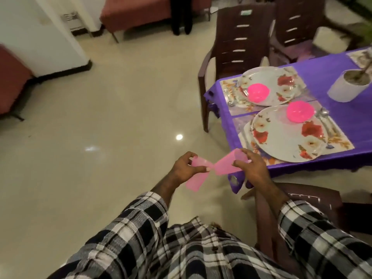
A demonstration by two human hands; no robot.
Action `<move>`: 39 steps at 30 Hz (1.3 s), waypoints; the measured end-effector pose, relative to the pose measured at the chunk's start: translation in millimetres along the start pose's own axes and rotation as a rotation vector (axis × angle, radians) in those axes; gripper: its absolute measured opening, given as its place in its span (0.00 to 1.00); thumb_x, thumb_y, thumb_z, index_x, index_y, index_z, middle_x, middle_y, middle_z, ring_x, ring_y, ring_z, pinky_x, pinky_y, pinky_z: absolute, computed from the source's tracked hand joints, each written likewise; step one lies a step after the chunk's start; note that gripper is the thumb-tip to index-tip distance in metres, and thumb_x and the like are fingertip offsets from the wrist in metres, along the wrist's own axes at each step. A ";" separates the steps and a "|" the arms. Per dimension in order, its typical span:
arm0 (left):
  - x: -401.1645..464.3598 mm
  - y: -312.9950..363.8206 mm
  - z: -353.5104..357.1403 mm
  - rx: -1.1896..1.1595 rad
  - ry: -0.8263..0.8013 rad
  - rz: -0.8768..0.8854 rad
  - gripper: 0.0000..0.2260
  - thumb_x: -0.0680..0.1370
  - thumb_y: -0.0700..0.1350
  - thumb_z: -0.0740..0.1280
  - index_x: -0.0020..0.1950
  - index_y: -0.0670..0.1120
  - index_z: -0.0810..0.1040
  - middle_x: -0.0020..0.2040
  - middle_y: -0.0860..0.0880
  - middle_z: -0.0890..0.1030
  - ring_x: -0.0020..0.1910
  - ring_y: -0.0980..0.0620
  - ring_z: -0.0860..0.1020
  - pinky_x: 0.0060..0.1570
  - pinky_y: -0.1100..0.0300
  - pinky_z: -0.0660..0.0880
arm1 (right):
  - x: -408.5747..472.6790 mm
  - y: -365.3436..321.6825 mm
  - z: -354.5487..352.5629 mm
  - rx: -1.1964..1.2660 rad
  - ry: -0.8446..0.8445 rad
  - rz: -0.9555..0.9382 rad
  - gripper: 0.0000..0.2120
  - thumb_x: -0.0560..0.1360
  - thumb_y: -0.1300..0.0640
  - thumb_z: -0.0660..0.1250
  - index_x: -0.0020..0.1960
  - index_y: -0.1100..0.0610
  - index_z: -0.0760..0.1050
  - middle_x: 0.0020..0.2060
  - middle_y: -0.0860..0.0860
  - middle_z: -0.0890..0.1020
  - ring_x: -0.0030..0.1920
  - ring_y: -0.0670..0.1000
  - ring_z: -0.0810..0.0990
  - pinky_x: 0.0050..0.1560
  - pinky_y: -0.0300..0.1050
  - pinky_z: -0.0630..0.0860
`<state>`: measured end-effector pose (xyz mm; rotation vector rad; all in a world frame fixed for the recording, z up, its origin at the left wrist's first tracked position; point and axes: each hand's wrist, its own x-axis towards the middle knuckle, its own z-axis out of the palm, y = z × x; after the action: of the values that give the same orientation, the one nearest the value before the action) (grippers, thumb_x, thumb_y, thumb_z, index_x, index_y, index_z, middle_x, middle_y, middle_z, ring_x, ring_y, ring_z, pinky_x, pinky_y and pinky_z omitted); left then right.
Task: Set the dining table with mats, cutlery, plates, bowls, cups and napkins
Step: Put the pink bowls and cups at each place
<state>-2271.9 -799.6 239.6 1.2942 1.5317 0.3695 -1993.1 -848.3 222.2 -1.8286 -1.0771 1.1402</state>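
The person holds translucent pink plastic cups in front of the body, above the floor and just off the near corner of the table (322, 73), which carries a purple cloth. The left hand (184, 168) grips two cups: one pink cup (201, 162) lies across the fingers, and a second pink cup (194, 183) hangs below the thumb. The right hand (251, 164) pinches a third pink cup (228, 164) near its rim. The narrow bases of the upper cups almost meet between the hands, so I judge that the person is pulling them apart out of a stack, to give one cup to each place. Whether the bases touch I cannot tell.

All three cups look empty.

On the table, at the near edge, a round white plate with red flowers (287, 135) lies on a flowered mat (340, 141). A small bright pink bowl (300, 112) stands on its far rim, and it seems empty. Metal cutlery (324, 113) lies beside this plate. Towards the left edge, a second flowered plate (267, 85) holds another pink bowl (258, 92). No cup stands at either place yet.

Further in, a white cylindrical holder (349, 87) contains a metal utensil. Dark brown plastic chairs (239, 43) stand around the table.
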 end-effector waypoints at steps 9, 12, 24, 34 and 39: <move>185.4 171.3 90.7 0.153 -0.441 0.240 0.38 0.53 0.67 0.87 0.60 0.57 0.84 0.58 0.53 0.86 0.58 0.52 0.84 0.61 0.49 0.83 | 77.8 12.5 -126.2 0.188 0.541 0.216 0.33 0.62 0.35 0.75 0.65 0.44 0.81 0.60 0.56 0.82 0.58 0.56 0.81 0.54 0.53 0.79; 220.2 220.6 124.0 0.186 -0.589 0.312 0.36 0.55 0.66 0.86 0.60 0.58 0.85 0.56 0.55 0.87 0.57 0.53 0.84 0.60 0.50 0.83 | 87.6 5.9 -158.1 0.190 0.714 0.298 0.32 0.60 0.35 0.77 0.63 0.43 0.82 0.58 0.56 0.81 0.56 0.57 0.82 0.54 0.56 0.83; 264.9 321.6 213.8 0.315 -0.790 0.363 0.23 0.75 0.60 0.78 0.59 0.45 0.81 0.50 0.53 0.80 0.49 0.53 0.79 0.42 0.60 0.72 | 111.4 -16.2 -260.5 -0.081 0.999 0.489 0.42 0.64 0.33 0.74 0.74 0.47 0.73 0.65 0.54 0.74 0.64 0.59 0.77 0.67 0.55 0.75; 304.7 346.4 219.9 0.191 -0.542 0.201 0.30 0.79 0.61 0.74 0.77 0.52 0.74 0.70 0.51 0.79 0.62 0.50 0.80 0.51 0.57 0.78 | 251.8 -36.2 -323.1 -0.288 0.701 0.297 0.43 0.65 0.38 0.78 0.77 0.51 0.71 0.68 0.58 0.75 0.68 0.62 0.74 0.67 0.56 0.74; 303.1 352.8 213.7 0.205 -0.477 0.152 0.24 0.83 0.55 0.71 0.77 0.48 0.73 0.54 0.58 0.77 0.47 0.60 0.75 0.39 0.62 0.71 | 294.2 -40.5 -329.5 -0.555 0.481 0.218 0.43 0.68 0.44 0.80 0.77 0.57 0.68 0.69 0.60 0.73 0.66 0.67 0.75 0.65 0.60 0.75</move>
<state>-1865.5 -489.9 270.4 1.5334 1.0903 -0.0092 -1622.7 -610.9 277.7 -2.5341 -0.9757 0.4737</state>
